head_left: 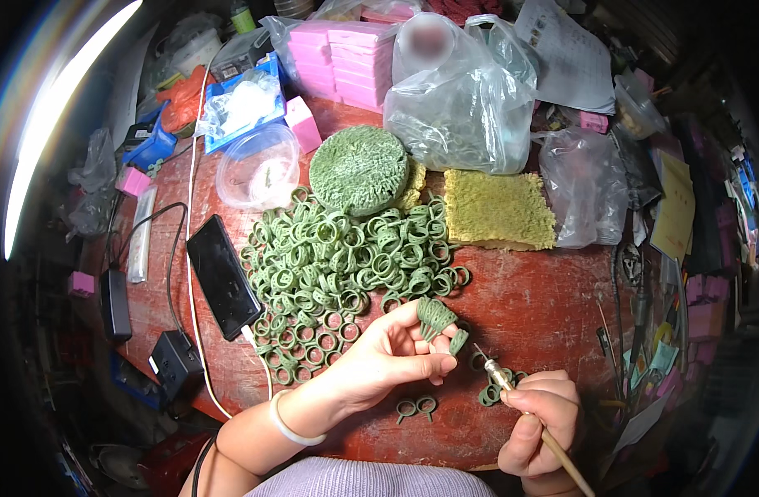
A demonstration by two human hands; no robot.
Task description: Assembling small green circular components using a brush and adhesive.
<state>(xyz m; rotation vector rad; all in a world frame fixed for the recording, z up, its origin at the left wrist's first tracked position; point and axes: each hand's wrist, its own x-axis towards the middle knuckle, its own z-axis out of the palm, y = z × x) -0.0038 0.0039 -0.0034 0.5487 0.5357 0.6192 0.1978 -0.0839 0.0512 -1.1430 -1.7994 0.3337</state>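
Fingers of the left hand (392,352) are pinching one small fan-shaped green wax piece (435,319), just above the worn red tabletop (545,298). The right hand (538,421) is gripping one thin wooden-handled metal-tipped tool (524,406), closed around it, near a few loose green rings (489,389). Two joined rings (416,407) are lying between the hands. A heap of green wax rings (346,265), too many to count, is spreading beside one black phone (223,276), one round green pad (359,169) and one yellow sponge (497,209). Clutter is crowding the dim surroundings.
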